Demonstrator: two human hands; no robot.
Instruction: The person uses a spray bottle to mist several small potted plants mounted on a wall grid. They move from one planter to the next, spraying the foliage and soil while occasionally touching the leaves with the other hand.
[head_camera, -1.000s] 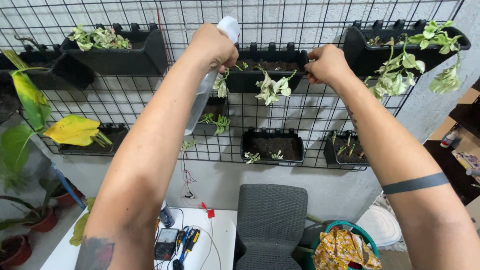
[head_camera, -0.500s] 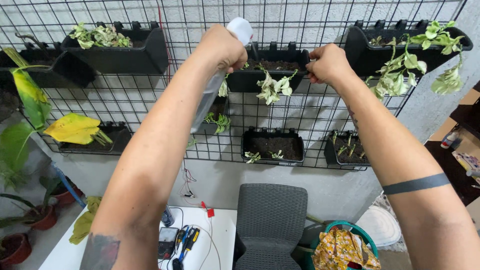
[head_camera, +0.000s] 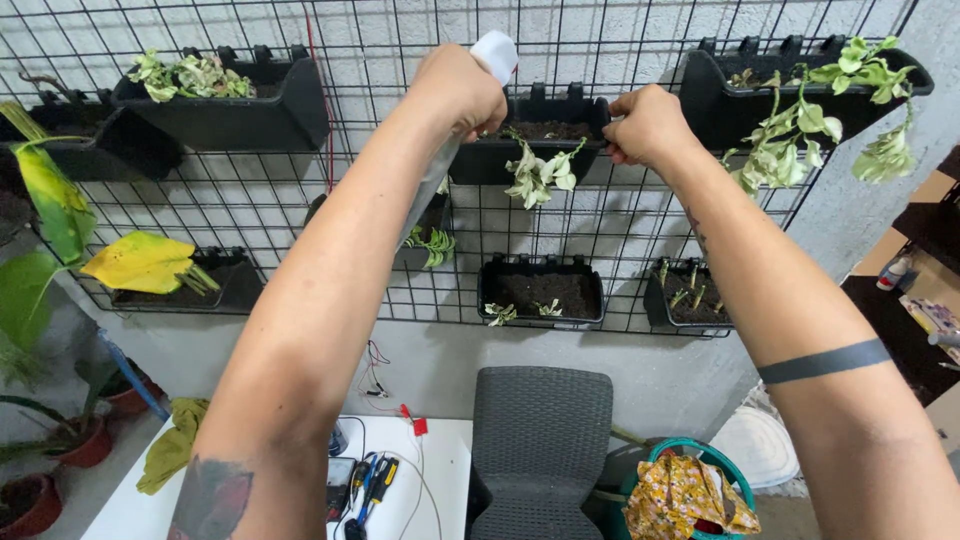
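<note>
At the wire wall grid (head_camera: 250, 200), the left hand (head_camera: 462, 92) grips a spray bottle (head_camera: 440, 170) — nozzle up. The right hand (head_camera: 648, 125) pinches the rim of a black planter (head_camera: 535, 150) — fingers closed.

A grey chair (head_camera: 541, 440) stands beside a white table (head_camera: 440, 480).

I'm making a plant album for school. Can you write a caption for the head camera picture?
Left hand tilts a spray bottle at a black wall planter; right hand grips its rim.

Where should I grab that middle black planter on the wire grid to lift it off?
Grip the black planter by its two end walls, from the front, likely. The right hand holds its right end; the left hand holds the spray bottle.
</note>
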